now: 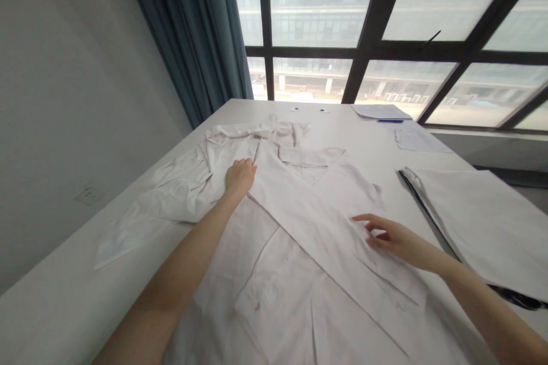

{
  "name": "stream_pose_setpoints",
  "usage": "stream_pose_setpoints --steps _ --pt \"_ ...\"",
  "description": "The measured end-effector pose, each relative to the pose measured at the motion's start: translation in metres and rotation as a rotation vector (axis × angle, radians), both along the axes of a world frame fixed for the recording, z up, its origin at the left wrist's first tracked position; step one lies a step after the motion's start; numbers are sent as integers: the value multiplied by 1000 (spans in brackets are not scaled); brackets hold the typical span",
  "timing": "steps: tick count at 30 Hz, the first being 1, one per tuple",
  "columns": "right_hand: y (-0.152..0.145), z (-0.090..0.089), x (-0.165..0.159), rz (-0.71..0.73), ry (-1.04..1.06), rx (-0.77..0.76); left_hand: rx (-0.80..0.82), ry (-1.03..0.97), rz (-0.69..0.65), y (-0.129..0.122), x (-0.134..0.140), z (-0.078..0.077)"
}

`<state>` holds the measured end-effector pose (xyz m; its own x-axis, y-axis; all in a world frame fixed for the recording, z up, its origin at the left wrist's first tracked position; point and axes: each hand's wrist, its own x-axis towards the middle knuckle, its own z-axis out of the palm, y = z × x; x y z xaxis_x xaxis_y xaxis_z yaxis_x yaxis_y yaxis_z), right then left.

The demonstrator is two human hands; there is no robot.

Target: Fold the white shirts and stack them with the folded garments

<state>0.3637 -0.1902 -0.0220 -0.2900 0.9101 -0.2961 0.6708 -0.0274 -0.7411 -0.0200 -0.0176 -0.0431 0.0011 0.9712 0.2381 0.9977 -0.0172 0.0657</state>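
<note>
A white collared coat [299, 211] lies spread over the table, its front panels overlapping and its collar toward the window. My left hand [240, 175] is closed on the coat's front edge, left of the collar. Over the coat's right side, my right hand [387, 236] has its fingers apart and slightly bent, with the fingertips at or just above the cloth; I cannot tell if they touch. One sleeve lies crumpled on the left, and the coat's lower end runs out of view.
On the white table [338, 125] are papers [381, 111] with a blue pen [390, 121] at the far right. A folded white cloth with a dark edge [492, 222] lies at right. A wall [77, 97], blue curtain [192, 28] and windows border the table.
</note>
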Motion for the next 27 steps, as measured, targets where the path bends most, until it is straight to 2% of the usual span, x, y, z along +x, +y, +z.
stream_pose_setpoints --steps 5,8,12,14,15,18,20,23,27 --pt "17 -8 3 69 77 -19 -46 -52 66 10 -11 -6" --pt "24 -12 5 23 107 -57 -75 -75 92 16 -15 -6" --pt "30 -19 5 -19 118 -35 -87 -93 101 19 -17 -3" --pt "35 -25 9 -65 70 45 -78 -97 107 16 -16 -1" --pt "40 -28 13 -116 28 133 -69 -98 108 14 -15 -1" --pt "62 -39 28 -317 -159 526 -25 -83 93 5 -11 -1" --pt "79 -47 39 -420 -314 690 29 -37 60 0 -9 -3" --pt "102 -58 48 -498 -489 685 89 24 22 -3 -8 -5" --pt "114 -66 47 -490 -550 614 83 15 35 -1 -11 -4"
